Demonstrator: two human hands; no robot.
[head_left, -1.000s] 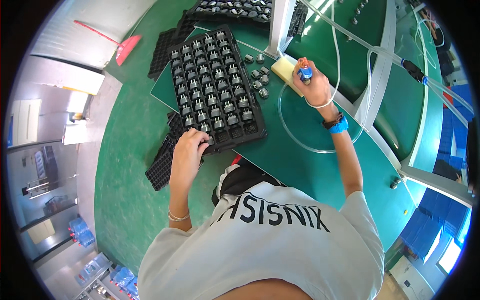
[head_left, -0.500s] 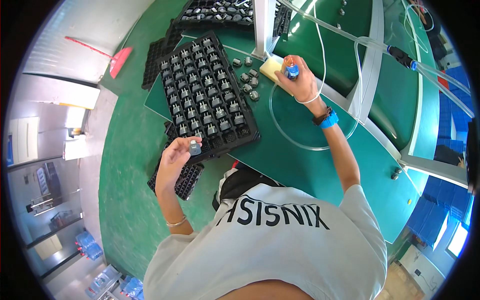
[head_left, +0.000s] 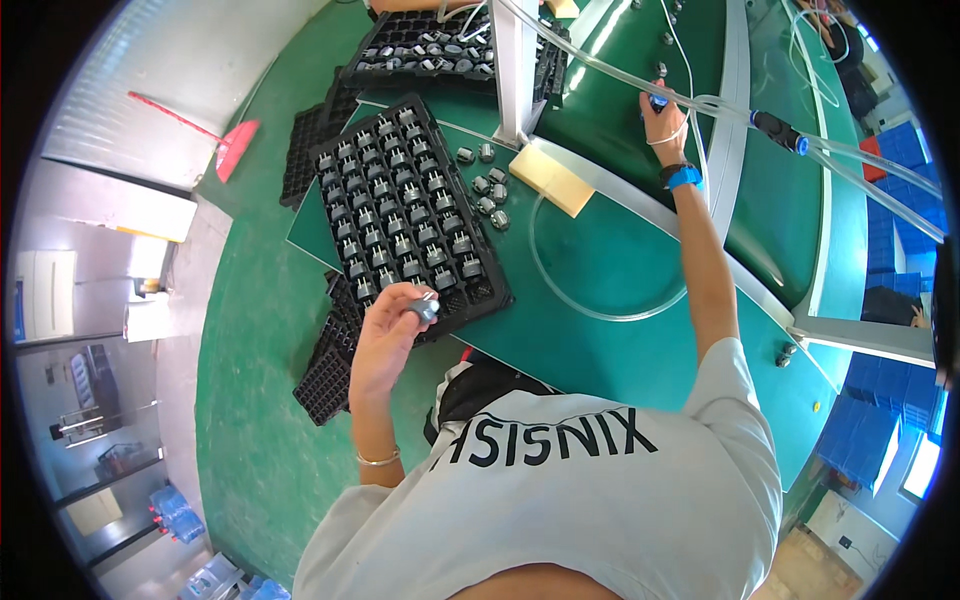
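Near the bottom corner of the black tray [head_left: 478, 318], my left hand [head_left: 388, 322] pinches a grey plug part [head_left: 425, 307] with a shiny face. The tray holds rows of grey plugs with metal pins. My right hand [head_left: 664, 128] reaches out over the dark green conveyor belt [head_left: 620, 115], closed on a small blue handheld tool [head_left: 657, 102] whose exact kind is mostly hidden. Just beyond my right fingertips lies a small plug part [head_left: 661, 70]. Between tray and belt, several loose plug parts [head_left: 490, 186] rest on the green table beside a yellow block [head_left: 551, 180].
A white post [head_left: 514, 75] rises by the belt. Clear tubing [head_left: 590, 310] loops across the table, and hoses with a black connector [head_left: 778, 131] cross the upper right. Another filled tray [head_left: 430, 50] stands at the back, where a co-worker's arm [head_left: 400, 5] shows. Black trays lie lower left.
My right hand has moved from the yellow block out over the belt, carrying the blue tool. My left hand has shifted right with the plug part, which is now turned differently.
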